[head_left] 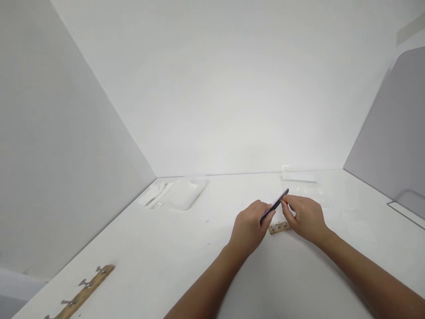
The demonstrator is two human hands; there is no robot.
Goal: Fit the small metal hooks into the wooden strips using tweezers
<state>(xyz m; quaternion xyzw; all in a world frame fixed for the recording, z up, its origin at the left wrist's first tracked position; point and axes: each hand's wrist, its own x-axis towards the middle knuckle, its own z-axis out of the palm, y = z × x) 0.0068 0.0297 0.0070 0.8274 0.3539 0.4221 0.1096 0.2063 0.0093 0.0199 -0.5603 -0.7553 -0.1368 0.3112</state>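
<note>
My left hand (249,226) and my right hand (306,217) meet near the middle of the white table (199,248). Both are closed on a thin dark flat object (276,204), like a phone seen edge-on, held tilted just above the table. The left hand grips its lower end, and the right hand pinches its upper end with the fingertips. Under and between the hands lies a small wooden strip with metal fittings (279,227), partly hidden by the right hand.
A longer wooden rack with metal hooks (81,292) lies at the near left edge. Clear plastic trays (181,195) sit at the back left. A clear box (299,175) stands at the back. White walls enclose the table; a grey panel (395,133) stands right.
</note>
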